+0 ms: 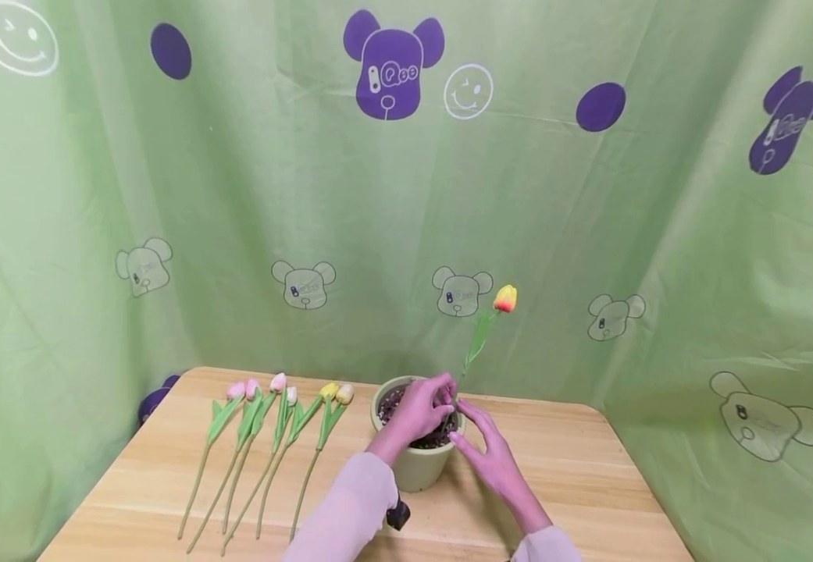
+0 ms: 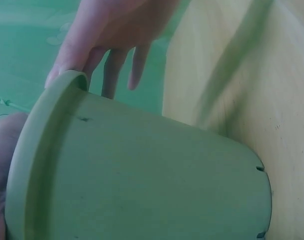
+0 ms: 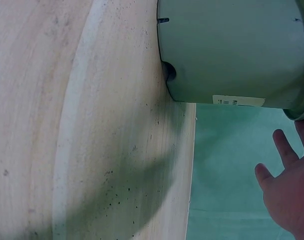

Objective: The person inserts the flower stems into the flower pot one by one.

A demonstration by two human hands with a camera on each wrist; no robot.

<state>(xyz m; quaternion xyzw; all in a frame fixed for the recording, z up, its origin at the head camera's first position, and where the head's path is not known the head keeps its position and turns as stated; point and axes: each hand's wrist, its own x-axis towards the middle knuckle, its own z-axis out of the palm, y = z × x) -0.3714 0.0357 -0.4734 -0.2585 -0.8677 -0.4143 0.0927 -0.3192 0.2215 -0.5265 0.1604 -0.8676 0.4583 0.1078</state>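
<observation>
A red-and-yellow tulip stands tilted up out of a pale green flowerpot filled with dark soil. Reaching over the pot from the left, my left hand has its fingers curled at the lower stem and pinches it just above the soil. Part of the stem is hidden behind these fingers. My right hand is at the pot's right rim, thumb and fingers apart on either side of the stem's base. In the right wrist view its fingers are spread, with fingertips close to the rim.
Left of the pot, several tulips with pink, white and yellow heads lie side by side on the wooden table, among them a yellow tulip. A green curtain with bear prints hangs behind and at both sides.
</observation>
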